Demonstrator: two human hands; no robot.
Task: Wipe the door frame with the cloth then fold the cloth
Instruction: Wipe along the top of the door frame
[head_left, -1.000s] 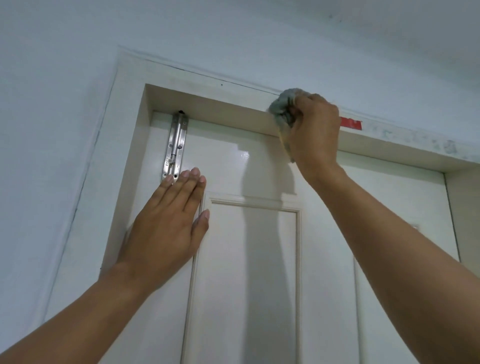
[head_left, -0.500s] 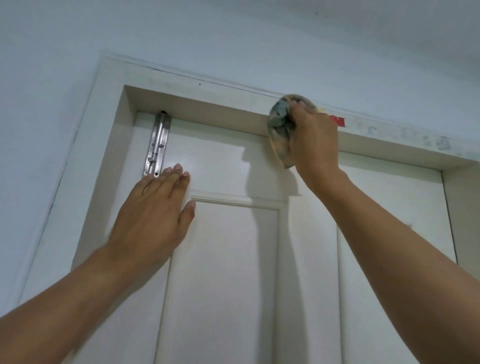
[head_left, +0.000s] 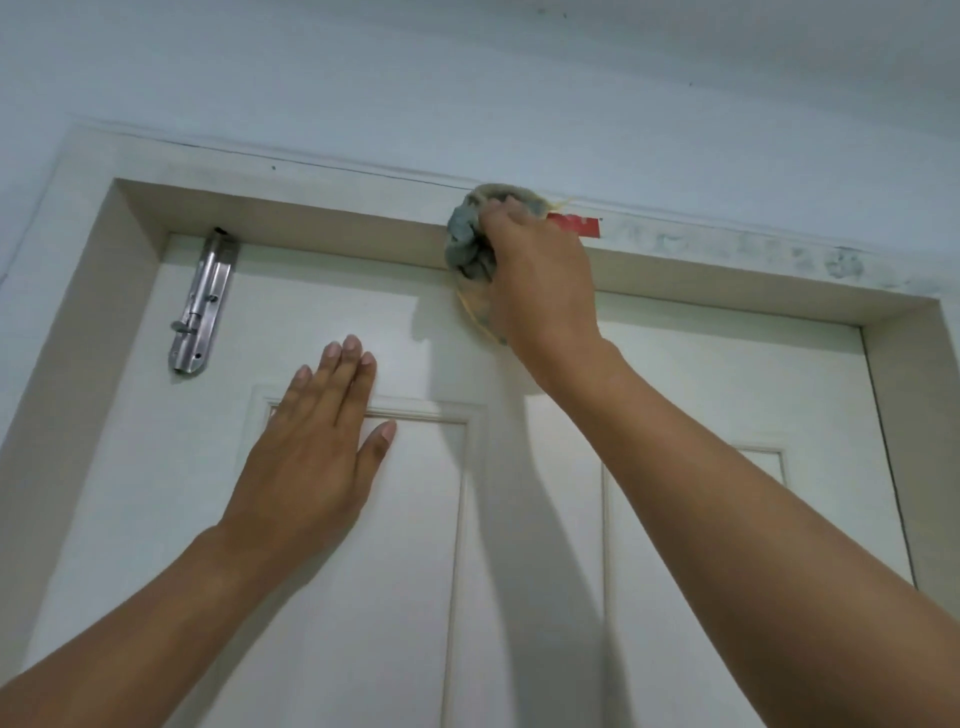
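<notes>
Right hand (head_left: 540, 280) clenches the bunched grey cloth (head_left: 467, 244) against the door frame (head_left: 322, 218) top rail, the cloth's long axis roughly vertical. Left hand (head_left: 311, 452) lies flat on the door (head_left: 405, 571), fingers together, pointing up.

Two bare forearms and hands, no sleeves, rings or watch visible.

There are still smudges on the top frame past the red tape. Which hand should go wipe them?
The right hand. It already grips the crumpled grey cloth against the white door frame, beside the smudges. The left hand lies flat on the white door, empty.
</notes>
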